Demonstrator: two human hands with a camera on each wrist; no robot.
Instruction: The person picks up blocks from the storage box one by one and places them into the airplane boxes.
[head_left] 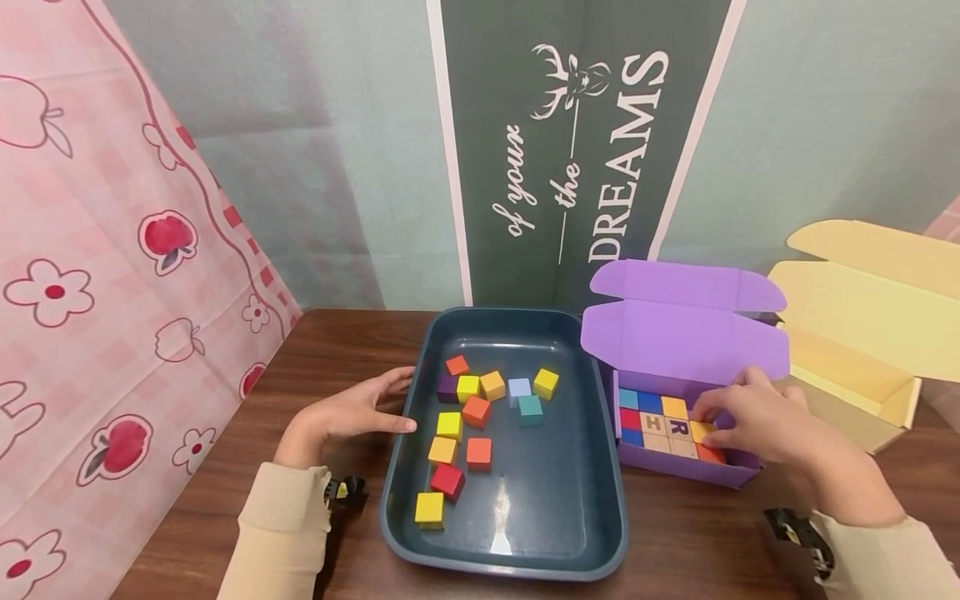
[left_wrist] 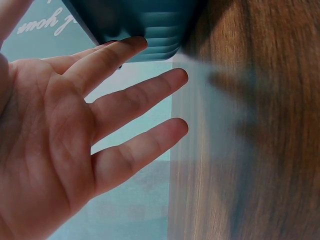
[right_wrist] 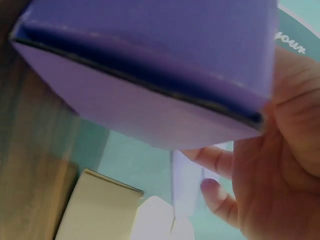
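Observation:
My left hand [head_left: 352, 408] rests against the left side of a dark blue tray [head_left: 555, 508], its fingers spread and straight. In the left wrist view the left hand [left_wrist: 55, 130] shows an uncovered palm, with fingertips near the tray wall [left_wrist: 160, 35]. Over the open purple box [head_left: 675, 465], my right hand [head_left: 765, 417] reaches down and pinches a yellow block [head_left: 701, 431] between thumb and fingers. Other blocks lie packed in rows there, including a wooden letter block [head_left: 678, 427]. The purple box [right_wrist: 150, 90] hides the right fingertips in the right wrist view.
Several coloured cubes lie loose in the tray, mostly on its left half, such as a red cube [head_left: 447, 481] and a teal cube [head_left: 530, 410]. An open yellow box [head_left: 855, 392] stands right of the purple one. A printed cloth [head_left: 375, 167] hangs behind the wooden table [head_left: 337, 342].

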